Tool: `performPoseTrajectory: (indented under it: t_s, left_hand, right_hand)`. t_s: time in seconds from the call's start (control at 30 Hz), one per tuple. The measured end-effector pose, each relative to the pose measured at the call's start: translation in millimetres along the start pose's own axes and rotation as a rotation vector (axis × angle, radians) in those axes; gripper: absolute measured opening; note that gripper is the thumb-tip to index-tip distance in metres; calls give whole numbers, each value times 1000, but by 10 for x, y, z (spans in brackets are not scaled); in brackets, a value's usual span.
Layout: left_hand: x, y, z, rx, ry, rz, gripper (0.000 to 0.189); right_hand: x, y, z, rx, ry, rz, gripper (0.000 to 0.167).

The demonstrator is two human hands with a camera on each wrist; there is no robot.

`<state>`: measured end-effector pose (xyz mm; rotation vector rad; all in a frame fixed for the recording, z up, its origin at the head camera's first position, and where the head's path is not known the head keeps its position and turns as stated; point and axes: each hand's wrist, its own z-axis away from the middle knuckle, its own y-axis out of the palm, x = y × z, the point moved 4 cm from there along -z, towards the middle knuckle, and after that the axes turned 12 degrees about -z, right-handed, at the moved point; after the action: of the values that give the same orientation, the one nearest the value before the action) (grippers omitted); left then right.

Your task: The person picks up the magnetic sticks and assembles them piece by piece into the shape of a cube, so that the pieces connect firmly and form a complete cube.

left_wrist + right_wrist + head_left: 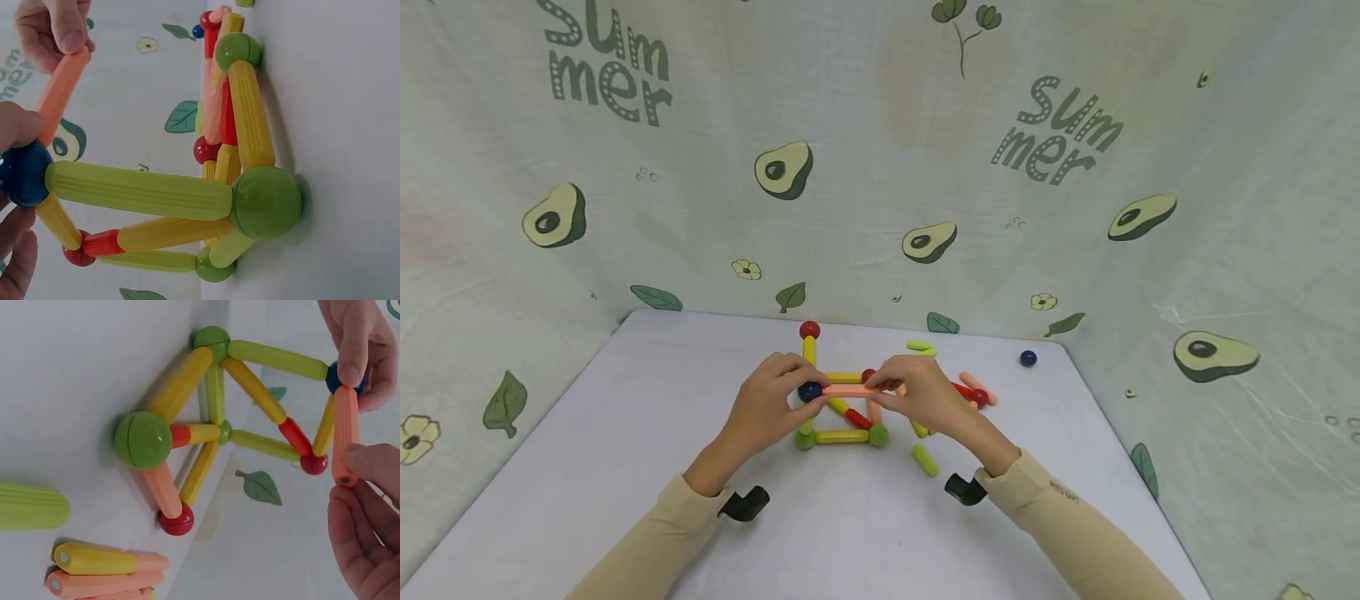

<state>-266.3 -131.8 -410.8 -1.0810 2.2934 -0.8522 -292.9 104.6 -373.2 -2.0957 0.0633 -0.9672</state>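
Observation:
My left hand [767, 400] pinches a dark blue ball [28, 175] at the top front corner of a frame built of sticks and balls. A salmon-pink stick [345, 428] runs out sideways from that ball, and my right hand [925, 396] pinches its far end between thumb and fingers. Below the blue ball, a lime-green stick [137, 190] goes down to a green ball [265, 201] on the table. From the blue ball a yellow stick leads to a red ball [314, 464]. Another green ball [142, 440] joins a yellow stick [181, 384] along the base.
Loose sticks [97, 556] lie right of the frame, with a lime stick [925, 460] nearer me. Farther right are a red ball [980, 398] with sticks about it and a loose blue ball [1028, 358]. A patterned cloth [850, 100] hangs behind the white table [820, 533].

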Motion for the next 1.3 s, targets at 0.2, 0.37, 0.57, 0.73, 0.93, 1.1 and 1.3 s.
performPoseTrajectory:
  t_s: [0.2, 0.37, 0.57, 0.73, 0.93, 1.1, 1.3]
  left_hand:
    - [-45, 28, -54, 13, 28, -42, 27]
    - [-52, 16, -56, 24, -1, -62, 27]
    - [-51, 9, -44, 30, -22, -57, 26]
    - [-55, 5, -36, 26, -24, -44, 26]
    - [-59, 10, -41, 36, -30, -28, 26]
    - [-50, 18, -41, 40, -28, -24, 26]
    - [-44, 9, -37, 29, -25, -7, 27]
  right_hand:
    - [0, 2, 3, -12, -29, 1, 16]
    - [-45, -30, 18, -3, -24, -8, 18]
    - [-366, -315, 195, -36, 73, 84, 27]
    - [-912, -754, 468, -118, 229, 206, 31]
    - [-1634, -1250, 838, -175, 423, 313, 34]
    - [-2005, -1500, 1039, -186, 518, 329, 38]
    - [-2255, -1641, 1155, -180, 552, 291, 43]
